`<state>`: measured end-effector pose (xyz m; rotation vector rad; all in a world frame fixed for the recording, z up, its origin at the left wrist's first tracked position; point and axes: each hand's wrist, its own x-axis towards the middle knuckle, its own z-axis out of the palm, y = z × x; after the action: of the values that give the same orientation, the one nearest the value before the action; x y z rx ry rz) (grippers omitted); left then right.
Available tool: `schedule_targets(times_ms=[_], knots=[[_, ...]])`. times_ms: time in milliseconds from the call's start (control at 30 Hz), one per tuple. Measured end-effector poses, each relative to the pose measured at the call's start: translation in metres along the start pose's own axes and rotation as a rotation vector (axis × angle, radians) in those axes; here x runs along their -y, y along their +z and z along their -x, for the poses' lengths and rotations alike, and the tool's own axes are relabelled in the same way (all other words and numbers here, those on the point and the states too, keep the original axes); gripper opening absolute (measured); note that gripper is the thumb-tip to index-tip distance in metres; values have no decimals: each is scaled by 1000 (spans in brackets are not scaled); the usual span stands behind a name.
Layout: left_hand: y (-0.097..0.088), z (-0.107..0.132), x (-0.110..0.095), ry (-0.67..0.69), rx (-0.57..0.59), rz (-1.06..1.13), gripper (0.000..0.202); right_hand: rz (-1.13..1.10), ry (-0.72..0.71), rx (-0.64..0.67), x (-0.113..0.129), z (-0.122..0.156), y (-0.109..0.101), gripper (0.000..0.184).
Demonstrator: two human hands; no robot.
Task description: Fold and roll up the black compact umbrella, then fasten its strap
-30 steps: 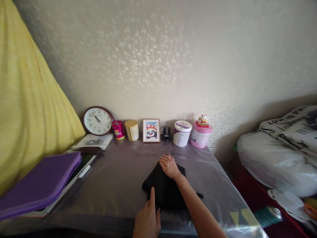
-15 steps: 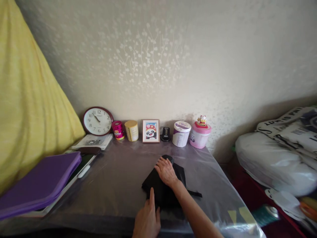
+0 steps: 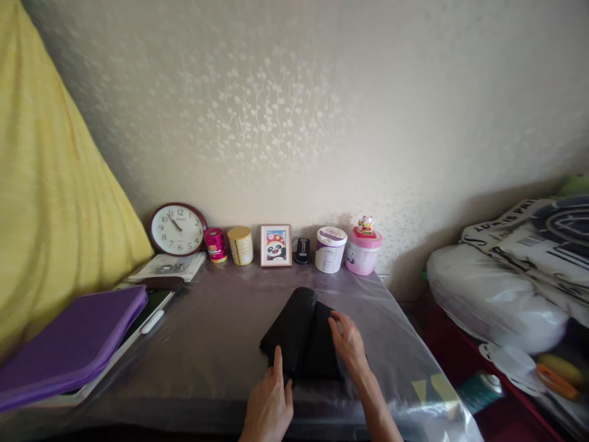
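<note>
A folded piece of black fabric (image 3: pixel 292 325) lies on the table in front of me. One thick folded part runs along its left side, and a flatter flap spreads out to the right. At the near left corner, my left hand (image 3: pixel 269 399) holds the fabric, its index finger stretched over the top and its thumb at the near edge. My right hand (image 3: pixel 350 344) is at the right edge of the flap, thumb and bent fingers closed on it. The undersides of both hands are hidden.
Along the wall stand a clock (image 3: pixel 178 229), a pink can (image 3: pixel 216 245), a yellow-lidded can (image 3: pixel 240 247), a framed panda picture (image 3: pixel 276 245), a small black device (image 3: pixel 302 251) and two tubs (image 3: pixel 330 250). A purple folder (image 3: pixel 78 341) lies left; bags (image 3: pixel 494 294) sit right.
My right hand has lifted off the top of the folded part and moved right to the flap's edge. My left hand stays at the near left corner. The view has shifted slightly.
</note>
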<state>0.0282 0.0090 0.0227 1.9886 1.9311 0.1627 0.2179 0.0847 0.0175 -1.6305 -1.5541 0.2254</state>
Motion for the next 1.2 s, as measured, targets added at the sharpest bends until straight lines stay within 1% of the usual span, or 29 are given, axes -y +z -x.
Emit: schedule_targets(times_ms=[67,100,133,200,267,400,500,567,700,833,967,1133,1200], knots=[[0,0,0,6,-6,-3,56,86,74,-46,-28,3,-5,31],[1,0,0,12,-14,-1,56,104,104,-50,-39,6,-6,31],[1,0,1,15,-18,1,56,105,132,-33,-47,9,-7,31],[2,0,2,20,-21,8,56,75,197,13,-55,13,-8,32],[3,0,3,20,-20,9,57,-1,268,81,-53,14,-9,33],[2,0,3,12,-14,2,57,-250,383,216,-36,9,-11,37],[2,0,2,9,-21,5,57,-374,424,259,-27,6,-11,40],[2,0,2,15,-30,9,56,-338,411,234,-27,5,-10,40],[3,0,3,15,-24,2,57,-141,331,130,-36,5,-7,36],[4,0,4,32,-46,-13,56,-93,337,160,-38,6,-3,32],[4,1,4,29,-44,-18,56,-184,332,208,-31,6,0,32],[6,0,5,27,-52,-38,56,-321,426,95,-28,0,5,42],[7,0,6,33,-54,-35,55,-369,478,97,-28,-4,7,44]])
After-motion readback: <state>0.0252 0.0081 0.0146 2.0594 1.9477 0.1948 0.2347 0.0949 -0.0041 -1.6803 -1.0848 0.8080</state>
